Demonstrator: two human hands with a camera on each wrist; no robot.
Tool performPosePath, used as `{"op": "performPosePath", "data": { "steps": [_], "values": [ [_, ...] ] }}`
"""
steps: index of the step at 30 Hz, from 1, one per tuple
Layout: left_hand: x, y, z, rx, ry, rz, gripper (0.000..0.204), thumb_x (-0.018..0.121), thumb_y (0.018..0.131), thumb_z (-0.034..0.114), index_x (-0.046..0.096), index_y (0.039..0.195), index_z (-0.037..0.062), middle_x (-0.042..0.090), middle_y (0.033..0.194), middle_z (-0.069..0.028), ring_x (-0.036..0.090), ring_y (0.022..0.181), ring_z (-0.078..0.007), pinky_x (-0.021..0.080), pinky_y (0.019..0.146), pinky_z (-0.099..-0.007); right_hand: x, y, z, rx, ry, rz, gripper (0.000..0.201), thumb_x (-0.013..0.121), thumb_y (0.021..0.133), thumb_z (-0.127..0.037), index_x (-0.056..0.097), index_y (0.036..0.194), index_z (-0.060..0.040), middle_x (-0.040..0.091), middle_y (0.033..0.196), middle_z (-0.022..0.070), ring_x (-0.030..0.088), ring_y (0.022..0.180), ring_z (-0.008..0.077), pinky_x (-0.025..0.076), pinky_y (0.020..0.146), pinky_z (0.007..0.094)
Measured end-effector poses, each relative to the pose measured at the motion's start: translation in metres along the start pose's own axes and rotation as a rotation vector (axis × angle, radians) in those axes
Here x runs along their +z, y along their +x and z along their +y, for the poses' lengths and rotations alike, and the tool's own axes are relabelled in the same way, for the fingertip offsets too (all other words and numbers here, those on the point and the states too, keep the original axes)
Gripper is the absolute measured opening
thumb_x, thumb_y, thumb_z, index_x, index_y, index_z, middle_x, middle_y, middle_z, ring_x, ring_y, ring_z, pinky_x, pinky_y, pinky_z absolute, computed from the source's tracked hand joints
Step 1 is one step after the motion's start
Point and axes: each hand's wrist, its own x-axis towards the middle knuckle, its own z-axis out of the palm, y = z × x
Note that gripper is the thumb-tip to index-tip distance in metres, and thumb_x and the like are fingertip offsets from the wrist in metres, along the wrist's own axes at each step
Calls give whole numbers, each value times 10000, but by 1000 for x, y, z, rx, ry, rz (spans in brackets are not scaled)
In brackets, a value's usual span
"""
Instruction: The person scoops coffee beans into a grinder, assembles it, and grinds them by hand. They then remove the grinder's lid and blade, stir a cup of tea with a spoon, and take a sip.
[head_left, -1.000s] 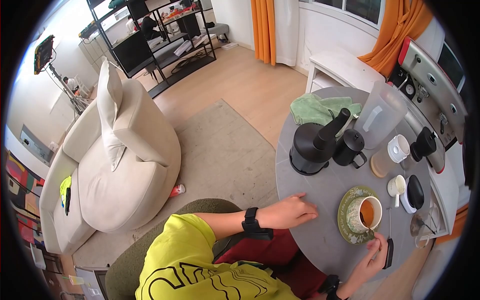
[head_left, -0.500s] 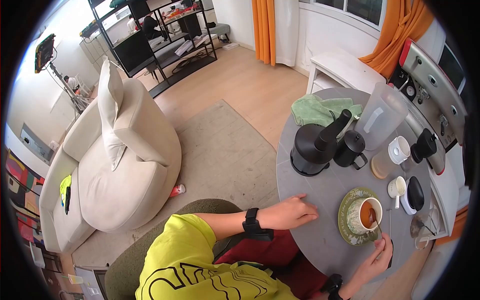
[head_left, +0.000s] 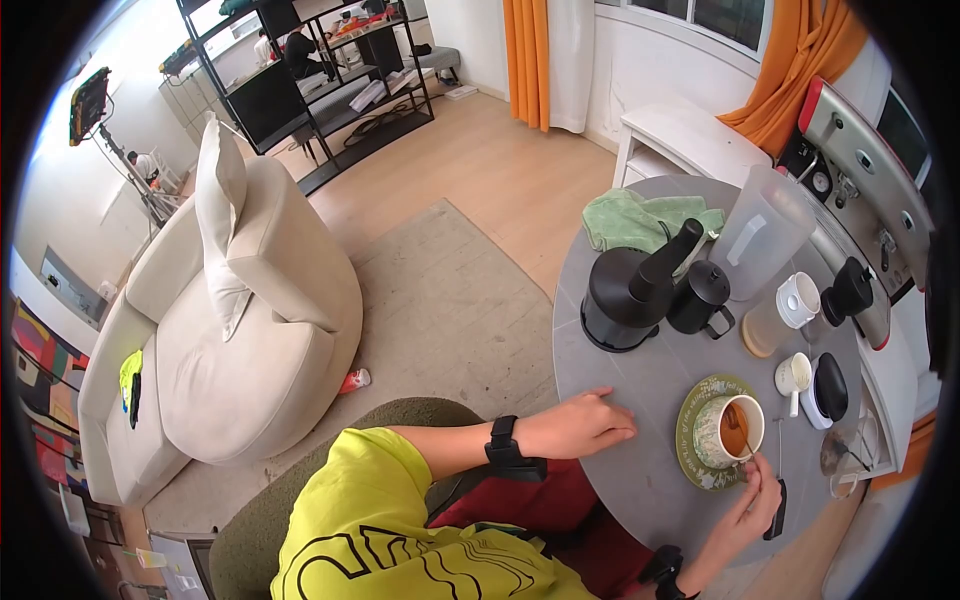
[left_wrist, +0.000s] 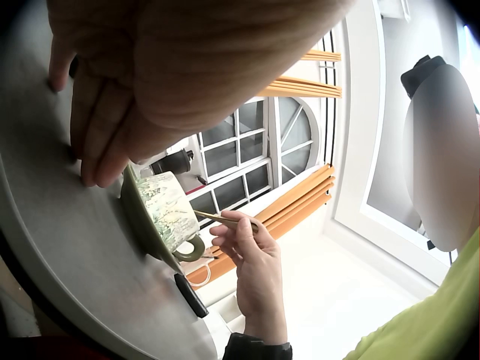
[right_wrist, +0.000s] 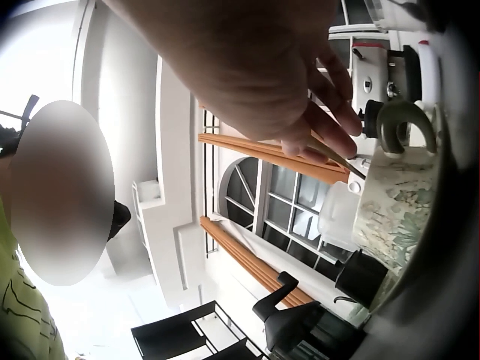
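Observation:
A patterned cup [head_left: 708, 432] of orange-brown liquid stands on a green saucer [head_left: 688, 445] near the table's edge. My right hand [head_left: 752, 502] is at the cup's near side and pinches a spoon [left_wrist: 216, 217] between thumb and fingers. The spoon's lower end dips inside the cup, hidden in the liquid. In the left wrist view the cup's green handle [left_wrist: 192, 250] points toward the right hand. My left hand [head_left: 578, 425] rests at the table's edge, left of the saucer, fingers relaxed and holding nothing.
Behind the cup stand a black kettle [head_left: 618, 300], a small black pitcher [head_left: 697, 297], a clear plastic jug [head_left: 765, 230] and a green cloth [head_left: 640, 217]. A small white cup [head_left: 792, 371] sits to the right. A black-handled utensil [head_left: 777, 508] lies beside my right hand.
My right hand has shifted slightly right and then back toward the cup, moving the spoon about inside it. The left hand, cup and saucer have stayed in place.

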Motion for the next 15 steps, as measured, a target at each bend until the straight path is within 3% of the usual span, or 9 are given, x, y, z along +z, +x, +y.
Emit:
{"op": "performPosePath", "data": {
  "steps": [4, 10, 15],
  "values": [
    [0, 0, 0, 1, -3, -1, 273, 496, 1022, 223, 653, 1111, 18, 676, 1147, -109, 583, 1213, -259, 301, 1147, -537, 1, -2, 17, 33, 1, 104, 218, 491, 1013, -88, 655, 1113, 14, 623, 869, 110, 569, 827, 225, 452, 747, 350],
    [-1, 0, 1, 1, -3, -1, 272, 496, 1022, 221, 654, 1115, 19, 676, 1153, -108, 583, 1214, -257, 301, 1147, -534, -11, -3, 2, 81, 41, 32, 217, 499, 1020, -106, 654, 1108, 19, 627, 894, 103, 590, 802, 186, 479, 756, 327],
    [0, 0, 1, -3, -2, 2, 279, 495, 1023, 223, 653, 1117, 14, 676, 1154, -112, 581, 1215, -259, 301, 1147, -533, -1, 0, -1, -32, 35, -10, 189, 504, 996, -65, 651, 1082, 19, 597, 827, 108, 535, 795, 238, 430, 732, 360]
  ]
}}
